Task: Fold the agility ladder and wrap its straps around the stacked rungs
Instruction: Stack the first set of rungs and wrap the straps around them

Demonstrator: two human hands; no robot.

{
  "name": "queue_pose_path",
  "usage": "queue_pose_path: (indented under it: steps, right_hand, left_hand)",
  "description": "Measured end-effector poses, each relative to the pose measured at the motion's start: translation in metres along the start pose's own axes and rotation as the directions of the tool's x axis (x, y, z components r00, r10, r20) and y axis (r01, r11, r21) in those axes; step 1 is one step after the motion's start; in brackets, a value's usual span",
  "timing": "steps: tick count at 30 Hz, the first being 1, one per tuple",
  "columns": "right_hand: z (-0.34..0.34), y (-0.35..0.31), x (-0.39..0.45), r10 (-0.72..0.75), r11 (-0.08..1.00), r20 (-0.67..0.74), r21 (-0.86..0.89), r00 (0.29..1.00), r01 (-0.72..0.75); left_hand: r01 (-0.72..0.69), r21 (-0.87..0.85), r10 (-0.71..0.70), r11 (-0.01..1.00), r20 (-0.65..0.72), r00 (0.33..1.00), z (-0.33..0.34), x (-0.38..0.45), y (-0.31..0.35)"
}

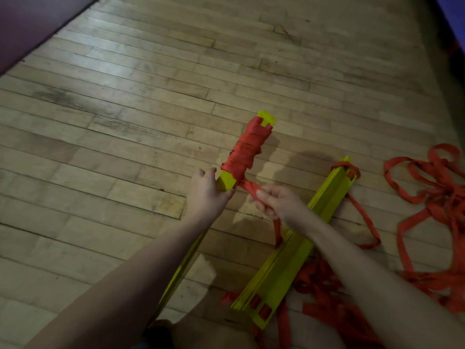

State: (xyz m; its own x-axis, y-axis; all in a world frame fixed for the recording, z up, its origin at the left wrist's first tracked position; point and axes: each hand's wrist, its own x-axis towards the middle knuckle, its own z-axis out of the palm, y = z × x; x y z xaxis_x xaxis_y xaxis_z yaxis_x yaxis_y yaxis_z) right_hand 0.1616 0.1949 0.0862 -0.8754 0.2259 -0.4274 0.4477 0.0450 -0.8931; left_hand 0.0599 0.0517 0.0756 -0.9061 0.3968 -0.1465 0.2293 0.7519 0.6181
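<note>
surface was a pale wood-plank floor, scuffed, with a dull sheen up and left of the wrapped bundle. a dark reddish-purple edge crossed the far upper left corner; a dark strip ran down the far right edge, too dim to identify.

wrapped bundle: stacked yellow rungs bound with red strap, held off the floor. long axis ran diagonally, far end pointing up and right, near end down and left. yellow ends showed at both tips; the middle was fully covered by strap turns.

left hand gripped the near yellow end of the bundle, fingers curled round it. right hand, just right of that end, was closed round the strap tail leading off the bundle; strap ran taut between them.

second stack of yellow rungs lay flat on the floor below and right of the bundle, roughly parallel to it, partly covered by the right forearm. a single yellow rung lay below the bundle, mostly hidden under the left forearm.

loose red strap lay tangled on the floor right of the bundle, cut off at the right and bottom edges. image was blurred; individual strap turns were hard to count.
</note>
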Motion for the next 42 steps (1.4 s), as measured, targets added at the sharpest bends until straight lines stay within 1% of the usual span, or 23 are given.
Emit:
queue_pose_path:
  steps: [1, 3, 5, 7, 9, 12, 15, 18, 20, 22, 24, 25, 26, 28, 30, 32, 34, 36, 37, 39, 42]
  right_hand:
    - [0.001, -0.01, 0.004, -0.03, 0.999, -0.004, 0.012, 1.0, 0.03]
    - [0.003, -0.022, 0.008, -0.074, 0.997, -0.005, -0.028, 0.997, 0.074]
    - [0.005, -0.022, 0.008, -0.056, 0.996, 0.001, -0.076, 0.998, 0.056]
    - [0.004, -0.019, 0.005, -0.028, 0.998, 0.008, -0.061, 1.0, 0.028]
    - [0.003, -0.017, 0.003, -0.031, 0.999, 0.006, -0.029, 1.0, 0.031]
    - [0.003, -0.014, 0.001, -0.05, 0.999, -0.022, -0.014, 0.999, 0.05]
    - [0.004, -0.01, 0.001, -0.055, 0.998, -0.055, -0.02, 0.997, 0.054]
    - [0.004, -0.011, 0.001, -0.066, 0.998, -0.073, -0.005, 0.995, 0.066]
    - [0.004, -0.011, 0.0, -0.078, 0.997, -0.08, 0.005, 0.994, 0.079]
    - [0.003, -0.01, 0.0, -0.064, 0.997, -0.085, 0.027, 0.994, 0.067]
    - [0.001, -0.009, 0.001, -0.041, 0.999, -0.091, 0.029, 0.995, 0.044]
    - [0.001, -0.007, 0.001, -0.029, 0.999, -0.097, 0.022, 0.995, 0.031]
    - [0.0, -0.006, 0.001, -0.015, 1.0, -0.107, 0.022, 0.994, 0.018]
    - [-0.001, -0.002, -0.001, 0.012, 0.999, -0.129, 0.043, 0.992, -0.006]
    - [-0.002, -0.001, -0.003, 0.028, 0.995, -0.131, 0.102, 0.991, -0.014]
    - [-0.002, -0.002, -0.004, 0.028, 0.989, -0.108, 0.145, 0.994, -0.013]
    - [0.002, -0.003, -0.005, 0.034, 0.996, -0.056, 0.082, 0.998, -0.029]
    - [0.008, -0.002, -0.007, 0.041, 0.999, 0.006, 0.0, 0.999, -0.041]
    - [0.01, -0.002, -0.008, 0.046, 0.999, 0.027, -0.008, 0.999, -0.046]
    - [0.01, -0.004, -0.009, 0.05, 0.998, 0.047, 0.038, 0.998, -0.052]
    - [0.004, -0.013, -0.01, 0.012, 0.995, 0.054, 0.101, 0.998, -0.018]
  left_hand:
    - [-0.008, 0.002, 0.008, 1.0, 0.012, 1.0, 0.0, 0.001, 0.002]
    - [-0.069, 0.033, 0.069, 0.997, 0.013, 0.998, -0.001, 0.001, 0.004]
    - [-0.088, 0.055, 0.089, 0.995, -0.016, 0.996, -0.004, 0.002, 0.001]
    - [-0.09, 0.051, 0.093, 0.995, -0.053, 0.994, -0.006, 0.003, -0.004]
    - [-0.128, 0.061, 0.132, 0.99, -0.054, 0.99, -0.008, 0.002, -0.004]
    - [-0.19, 0.023, 0.189, 0.982, 0.043, 0.981, -0.009, -0.005, 0.001]
    - [-0.263, -0.07, 0.271, 0.962, 0.16, 0.949, -0.01, -0.013, 0.005]
    - [-0.238, -0.134, 0.267, 0.962, 0.281, 0.922, -0.014, -0.015, 0.008]
    - [-0.224, -0.156, 0.262, 0.962, 0.298, 0.918, -0.017, -0.015, 0.008]
    - [-0.17, -0.231, 0.239, 0.958, 0.316, 0.918, -0.019, -0.013, 0.005]
    - [-0.079, -0.336, 0.216, 0.939, 0.395, 0.893, -0.024, -0.008, 0.0]
    - [-0.052, -0.375, 0.224, 0.926, 0.431, 0.874, -0.027, -0.005, -0.003]
    - [-0.059, -0.389, 0.245, 0.919, 0.448, 0.86, -0.029, -0.004, -0.005]
    - [-0.139, -0.361, 0.296, 0.922, 0.429, 0.853, -0.031, -0.006, -0.006]
    - [-0.193, -0.364, 0.329, 0.911, 0.364, 0.871, -0.026, -0.012, -0.005]
    - [-0.175, -0.436, 0.313, 0.883, 0.269, 0.911, -0.019, -0.017, -0.002]
    - [-0.134, -0.508, 0.263, 0.851, 0.191, 0.946, -0.014, -0.015, 0.002]
    - [-0.091, -0.574, 0.212, 0.813, 0.146, 0.966, -0.013, -0.012, 0.007]
    - [-0.077, -0.591, 0.19, 0.803, 0.131, 0.973, -0.013, -0.01, 0.008]
    - [-0.063, -0.58, 0.159, 0.812, 0.117, 0.98, -0.011, -0.008, 0.008]
    - [-0.015, -0.498, 0.091, 0.867, 0.13, 0.987, -0.007, -0.009, 0.005]
